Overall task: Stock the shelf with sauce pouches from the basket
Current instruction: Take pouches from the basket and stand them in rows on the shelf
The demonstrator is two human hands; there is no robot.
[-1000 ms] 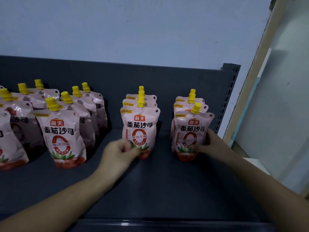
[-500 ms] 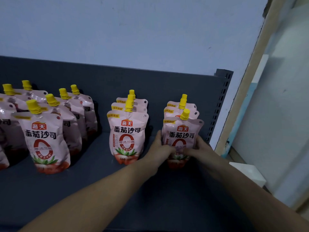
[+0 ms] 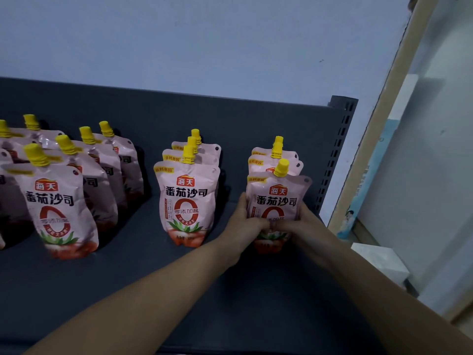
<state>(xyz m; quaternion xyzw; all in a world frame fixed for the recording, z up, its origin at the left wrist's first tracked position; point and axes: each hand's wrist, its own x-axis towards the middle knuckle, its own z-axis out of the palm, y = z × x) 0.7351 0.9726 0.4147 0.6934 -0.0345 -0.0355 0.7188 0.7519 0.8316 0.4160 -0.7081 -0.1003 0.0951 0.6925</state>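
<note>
Front edge of shelf (image 3: 143, 283) cut off at frame bottom. Left hand (image 3: 242, 225) and right hand (image 3: 305, 224) clasp front sauce pouch (image 3: 277, 198) of rightmost row, covering its lower label; pouch upright on shelf. Two rear pouches (image 3: 273, 160) mostly hidden. Middle row (image 3: 188, 201) reads 海天, 番茄沙司. Left rows (image 3: 58, 208) cut off at frame edge.

The middle front pouch (image 3: 188, 203) carries the red brand badge "海天", below it large black "番茄沙司", then a big red "0" crossed by "零添加酱". Its yellow corner tag reads "非转基因". Left of it, the left front pouch (image 3: 55, 208) shows the same badge, name and "0". Right of it, the right front pouch (image 3: 277, 201) shows "海天" and "番茄沙司".
</note>
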